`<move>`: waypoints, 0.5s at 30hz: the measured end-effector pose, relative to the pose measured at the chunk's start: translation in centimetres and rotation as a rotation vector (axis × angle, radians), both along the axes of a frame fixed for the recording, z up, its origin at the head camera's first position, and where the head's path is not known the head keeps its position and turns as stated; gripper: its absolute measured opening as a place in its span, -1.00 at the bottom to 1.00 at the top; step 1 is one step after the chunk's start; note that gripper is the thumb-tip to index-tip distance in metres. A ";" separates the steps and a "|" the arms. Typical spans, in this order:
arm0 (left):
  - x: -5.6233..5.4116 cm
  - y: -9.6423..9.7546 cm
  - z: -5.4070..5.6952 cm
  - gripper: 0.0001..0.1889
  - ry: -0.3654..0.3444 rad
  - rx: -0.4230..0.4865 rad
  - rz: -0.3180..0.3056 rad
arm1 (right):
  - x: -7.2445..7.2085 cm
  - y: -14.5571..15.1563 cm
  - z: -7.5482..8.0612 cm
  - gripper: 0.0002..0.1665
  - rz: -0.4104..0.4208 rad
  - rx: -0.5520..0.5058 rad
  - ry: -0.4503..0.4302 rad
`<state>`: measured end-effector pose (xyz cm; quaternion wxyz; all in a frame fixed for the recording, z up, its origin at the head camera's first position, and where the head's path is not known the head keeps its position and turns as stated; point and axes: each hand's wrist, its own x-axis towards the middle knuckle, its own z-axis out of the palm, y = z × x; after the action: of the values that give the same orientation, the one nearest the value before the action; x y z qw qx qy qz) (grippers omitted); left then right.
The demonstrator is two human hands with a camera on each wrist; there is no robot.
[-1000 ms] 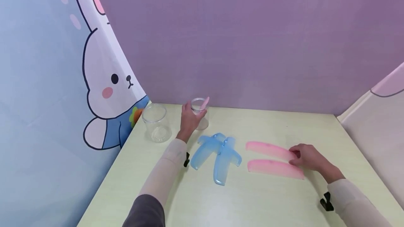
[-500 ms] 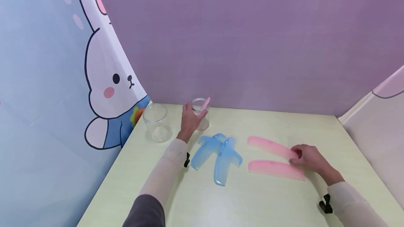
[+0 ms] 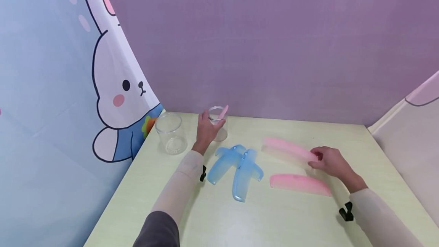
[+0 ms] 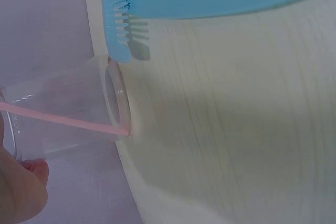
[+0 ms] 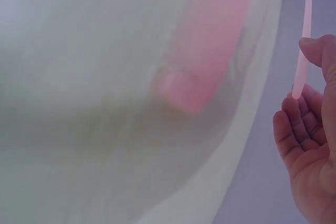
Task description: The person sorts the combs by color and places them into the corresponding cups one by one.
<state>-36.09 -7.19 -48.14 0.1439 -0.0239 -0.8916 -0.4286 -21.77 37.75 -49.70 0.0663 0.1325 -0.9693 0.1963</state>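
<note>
Right hand (image 3: 329,161), right of frame: fingers pinching upper pink comb (image 3: 286,148) by its end. Left hand (image 3: 207,129), mid-frame: fingers round clear jar (image 3: 221,135).

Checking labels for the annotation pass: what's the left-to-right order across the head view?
By their middles: rabbit print → larger clear jar → left hand → blue combs → nearer pink comb → right hand. Left out for overlap: smaller clear jar, held pink comb.
</note>
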 end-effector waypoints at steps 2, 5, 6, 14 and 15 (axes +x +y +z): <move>0.0 0.0 0.0 -0.06 -0.002 -0.002 -0.001 | -0.1 -0.6 0.4 -0.53 0.003 -0.004 0.005; 0.1 -0.1 0.0 -0.05 -0.004 -0.007 -0.002 | -0.3 -1.7 1.1 -0.53 0.012 -0.015 0.014; 0.1 -0.1 0.0 -0.05 -0.005 -0.008 -0.002 | -0.4 -2.0 1.3 -0.53 0.015 -0.018 0.022; 0.4 -0.2 0.1 -0.05 -0.014 -0.008 -0.012 | -1.4 -4.7 3.0 -0.53 0.016 -0.048 0.046; 0.4 -0.2 0.1 -0.05 -0.016 -0.009 -0.013 | -1.5 -5.1 3.2 -0.52 0.016 -0.053 0.046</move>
<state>-35.69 -7.43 -48.01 0.1337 -0.0270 -0.8944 -0.4259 -23.32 32.68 -46.50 0.0908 0.1428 -0.9609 0.2194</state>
